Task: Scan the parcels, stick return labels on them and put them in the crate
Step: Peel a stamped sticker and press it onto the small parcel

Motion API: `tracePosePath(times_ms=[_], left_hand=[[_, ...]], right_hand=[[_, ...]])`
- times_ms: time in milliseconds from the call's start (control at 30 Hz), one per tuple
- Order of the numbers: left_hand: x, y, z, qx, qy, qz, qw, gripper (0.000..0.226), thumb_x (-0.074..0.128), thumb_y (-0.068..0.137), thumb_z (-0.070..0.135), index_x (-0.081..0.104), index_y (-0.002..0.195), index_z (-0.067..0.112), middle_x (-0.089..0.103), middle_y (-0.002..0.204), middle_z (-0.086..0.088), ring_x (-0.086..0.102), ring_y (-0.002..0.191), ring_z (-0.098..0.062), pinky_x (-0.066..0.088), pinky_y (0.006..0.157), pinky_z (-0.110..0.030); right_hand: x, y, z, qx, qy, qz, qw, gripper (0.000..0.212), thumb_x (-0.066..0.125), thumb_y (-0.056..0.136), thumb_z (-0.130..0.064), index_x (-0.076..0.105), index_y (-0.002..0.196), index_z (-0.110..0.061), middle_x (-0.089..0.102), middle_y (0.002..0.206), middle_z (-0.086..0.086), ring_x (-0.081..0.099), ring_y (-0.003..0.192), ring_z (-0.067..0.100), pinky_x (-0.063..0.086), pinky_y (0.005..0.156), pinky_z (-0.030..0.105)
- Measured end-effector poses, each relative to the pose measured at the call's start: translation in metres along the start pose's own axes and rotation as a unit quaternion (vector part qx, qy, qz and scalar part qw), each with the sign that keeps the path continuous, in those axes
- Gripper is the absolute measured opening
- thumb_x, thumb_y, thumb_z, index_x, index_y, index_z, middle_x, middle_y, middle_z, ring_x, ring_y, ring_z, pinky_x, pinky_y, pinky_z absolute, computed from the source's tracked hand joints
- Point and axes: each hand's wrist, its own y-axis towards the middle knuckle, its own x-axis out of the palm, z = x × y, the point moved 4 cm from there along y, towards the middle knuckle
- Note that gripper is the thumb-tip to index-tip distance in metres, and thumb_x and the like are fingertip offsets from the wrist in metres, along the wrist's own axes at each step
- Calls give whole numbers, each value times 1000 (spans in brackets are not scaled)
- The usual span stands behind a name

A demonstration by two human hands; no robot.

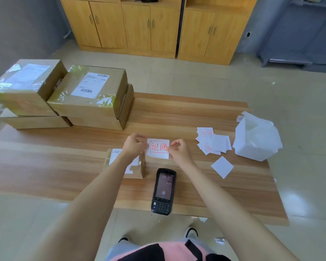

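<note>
**Desk:** What is being held up?

**Photographer:** A white return label (158,148) with two red characters in a red box, held just above the wooden surface (196,113). The left hand (135,146) pinches its left edge and the right hand (179,150) pinches its right edge. Both hands have their fingers curled in and both forearms reach forward.

**Desk:** Where are the parcels?

**Photographer:** A small brown parcel (137,172) with a white shipping slip lies under the left forearm, just left of the label. Larger taped cartons (90,95) are stacked at the far left corner, with barcodes on top.

**Desk:** And the edges and room to move?

**Photographer:** A black handheld scanner (164,191) lies screen up between the forearms, its keypad end at the near edge. More labels (213,141) sit in a loose pile to the right, with one blank white square (222,167) nearer. A crumpled white bag (256,140) is at the right edge. Bare wood runs behind the hands, between the cartons and the pile.
</note>
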Motion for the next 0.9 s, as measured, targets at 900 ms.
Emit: tracePosePath(times_ms=[900], left_hand=[[-113,-24,-80,-22,-52,-34,998,37,67,80,-2,36,69,14,56,70,-6,61,48,-4,37,41,-15]], right_hand=[[132,-73,-20,4,-111,103,988,5,57,89,-15,53,91,-13,51,76,-7,52,74,15,43,67,31]])
